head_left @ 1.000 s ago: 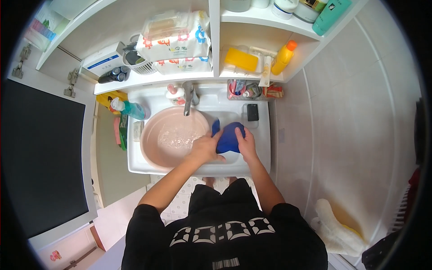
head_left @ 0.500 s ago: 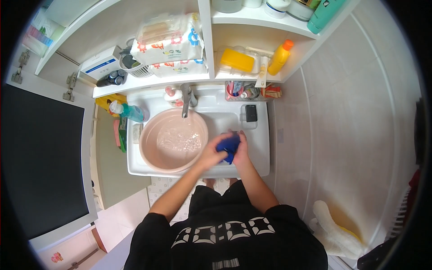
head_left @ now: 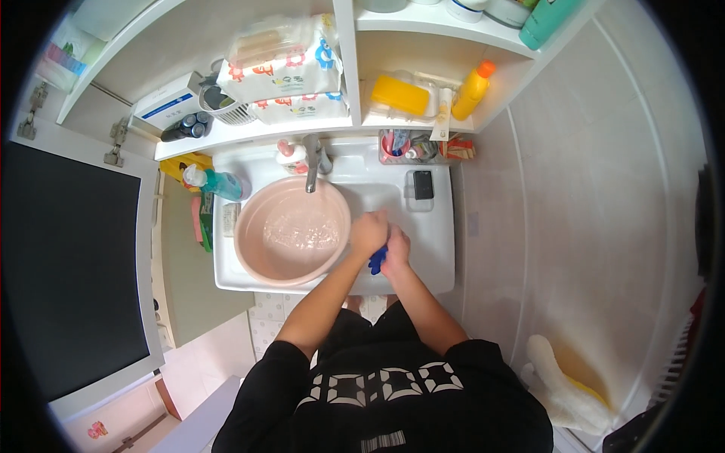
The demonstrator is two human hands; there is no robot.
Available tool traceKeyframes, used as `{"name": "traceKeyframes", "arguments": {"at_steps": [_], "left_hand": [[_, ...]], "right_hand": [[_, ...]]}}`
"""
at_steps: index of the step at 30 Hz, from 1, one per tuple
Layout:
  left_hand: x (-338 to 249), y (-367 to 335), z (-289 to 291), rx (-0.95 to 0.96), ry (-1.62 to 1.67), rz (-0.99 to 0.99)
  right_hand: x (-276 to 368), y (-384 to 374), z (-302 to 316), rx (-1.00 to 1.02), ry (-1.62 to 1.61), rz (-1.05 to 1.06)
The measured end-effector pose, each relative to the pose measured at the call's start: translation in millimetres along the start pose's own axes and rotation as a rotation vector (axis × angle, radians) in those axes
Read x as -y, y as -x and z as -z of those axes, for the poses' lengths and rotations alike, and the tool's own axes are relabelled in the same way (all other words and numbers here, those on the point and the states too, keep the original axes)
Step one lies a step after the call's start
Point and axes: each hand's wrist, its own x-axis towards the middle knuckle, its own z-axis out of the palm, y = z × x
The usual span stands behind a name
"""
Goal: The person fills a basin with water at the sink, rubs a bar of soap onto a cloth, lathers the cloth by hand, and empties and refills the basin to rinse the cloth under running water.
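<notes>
Both my hands are closed on a crumpled dark blue cloth [head_left: 377, 261], held over the right side of the white sink. My left hand [head_left: 369, 232] is a fist above it, its knuckles turned away from me. Pressed close on the right, my right hand [head_left: 397, 249] wraps its fingers round the same cloth. Only a bunched end pokes out below, between my wrists; the rest is hidden in my grip. Left of my hands sits a pink basin [head_left: 249, 255] with water in it, under the metal faucet [head_left: 311, 181].
The white sink [head_left: 434, 257] has a black soap-like block [head_left: 423, 185] in a clear dish. Behind stand a pump bottle [head_left: 293, 156] and a bin of small items [head_left: 423, 149]. A teal spray bottle [head_left: 220, 185] is at left. An open mirrored door [head_left: 75, 272] flanks the shelves.
My hands have closed more tightly round the blue cloth, and less of it shows. My left hand has turned over into a fist; the cloth's visible part sits lower.
</notes>
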Motion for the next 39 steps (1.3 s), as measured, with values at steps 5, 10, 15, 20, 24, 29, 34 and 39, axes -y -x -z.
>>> {"name": "traceKeyframes", "arguments": {"at_steps": [5, 10, 15, 20, 24, 29, 34, 39], "left_hand": [[-4.6, 16.7, -0.5, -0.098, 0.094, -0.034], [-12.9, 45.2, -7.7, -0.567, 0.020, -0.632], [-3.6, 33.5, -11.5, -0.333, -0.041, -0.480], [23.5, -9.3, -20.1, -0.098, 0.003, -0.021], [30.3, -6.4, -24.0, -0.058, 0.333, 0.113], [1.4, 44.6, -16.0, -0.435, 0.146, -0.621], [-17.0, 33.7, -32.2, -0.331, 0.101, -0.593], [5.1, 1.6, -12.7, -0.167, 0.133, -0.110]], "right_hand": [[0.4, -7.8, 3.1, -0.105, -0.078, -0.060], [-26.5, -34.2, 32.0, 0.654, -0.536, -0.207], [-11.4, -6.9, 7.9, 0.139, -0.356, -0.142], [-9.2, -7.0, 5.7, -0.046, 0.213, -0.026], [-8.7, -12.6, 13.8, -0.108, 0.389, 0.073], [-17.3, -40.9, 49.4, 0.271, -0.197, -0.047], [-59.1, -93.0, 108.9, 0.466, 0.487, 0.568], [-2.9, -1.8, -4.5, -0.098, -0.022, -0.060]]}}
